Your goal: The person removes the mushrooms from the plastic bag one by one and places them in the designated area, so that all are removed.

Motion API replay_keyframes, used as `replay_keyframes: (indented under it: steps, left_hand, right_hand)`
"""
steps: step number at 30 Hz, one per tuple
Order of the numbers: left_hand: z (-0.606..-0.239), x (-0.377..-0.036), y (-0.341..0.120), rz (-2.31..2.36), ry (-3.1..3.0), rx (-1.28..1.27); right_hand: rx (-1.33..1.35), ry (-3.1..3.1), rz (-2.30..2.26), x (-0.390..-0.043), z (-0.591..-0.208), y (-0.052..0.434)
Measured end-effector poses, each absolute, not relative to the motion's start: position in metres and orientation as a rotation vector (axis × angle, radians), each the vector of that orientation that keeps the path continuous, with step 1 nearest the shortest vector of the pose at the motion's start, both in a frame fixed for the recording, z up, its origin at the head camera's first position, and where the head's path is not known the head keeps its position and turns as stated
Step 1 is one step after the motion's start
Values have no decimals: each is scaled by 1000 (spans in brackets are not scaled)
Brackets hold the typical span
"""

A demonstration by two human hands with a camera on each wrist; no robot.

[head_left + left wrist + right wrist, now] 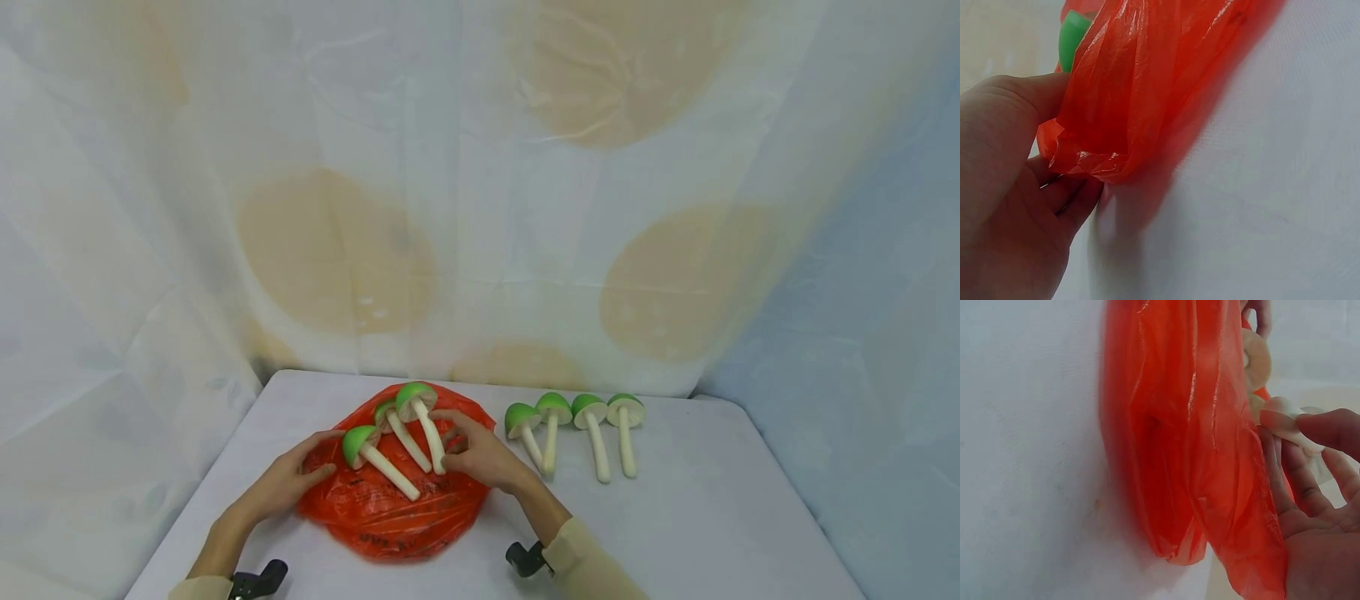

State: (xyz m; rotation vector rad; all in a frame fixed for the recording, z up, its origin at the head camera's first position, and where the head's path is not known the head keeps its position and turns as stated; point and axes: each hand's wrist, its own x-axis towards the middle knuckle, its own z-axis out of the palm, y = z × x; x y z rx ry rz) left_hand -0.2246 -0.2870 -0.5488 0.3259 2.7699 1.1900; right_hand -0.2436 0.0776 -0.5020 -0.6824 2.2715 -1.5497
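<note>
Currently my left hand [288,483] pinches the thin, slippery orange bag [390,508] lower centre; right hand [480,457] pinches a light, stiff mushroom stem [431,435].

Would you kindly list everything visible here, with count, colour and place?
Bag: one, orange-red plastic, flat on the table, near edge, left of centre.
Mushrooms on bag: three, green caps, cream stems.
Mushrooms in row: four, same colours, on the table right of the bag.
Table: one, white.
Backdrop: white cloth with tan spots.
Left hand: grips the bag's left edge.
Right hand: fingers pinch one stem.
</note>
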Motion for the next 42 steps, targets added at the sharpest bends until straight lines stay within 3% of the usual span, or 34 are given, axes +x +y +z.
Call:
replay_keyframes:
  steps: [42]
  left_hand:
    - [-544,-224,-287,1184,2768,340]
  right_hand:
    - [-692,2282,-1570,-231,-491,88]
